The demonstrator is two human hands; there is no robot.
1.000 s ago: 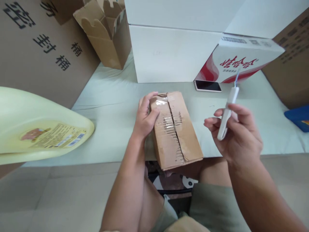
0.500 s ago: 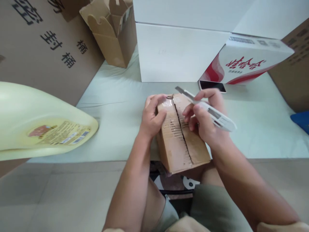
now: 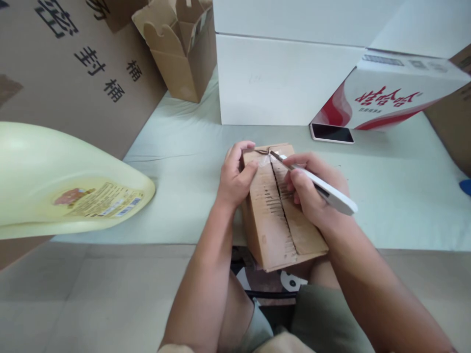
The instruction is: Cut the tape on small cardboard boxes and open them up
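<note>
A small brown cardboard box [image 3: 274, 225], taped along its top seam, lies on the pale green surface [image 3: 184, 196] and juts over its near edge. My left hand [image 3: 235, 176] grips the box's far left corner, fingers curled over the top. My right hand [image 3: 312, 191] is closed round a white utility knife [image 3: 327, 191]. The knife's blade tip rests on the far end of the seam, at the tape.
A phone [image 3: 332, 133] lies behind the box, by a red and white carton [image 3: 397, 93]. A large white box [image 3: 279, 78], an open brown carton [image 3: 180, 44] and a big printed cardboard box [image 3: 73, 63] stand at the back and left. A cream plastic container [image 3: 62, 186] lies left.
My right hand brought the knife down from the air at the right onto the box; the blade tip now touches the far end of the seam. My left hand kept its grip.
</note>
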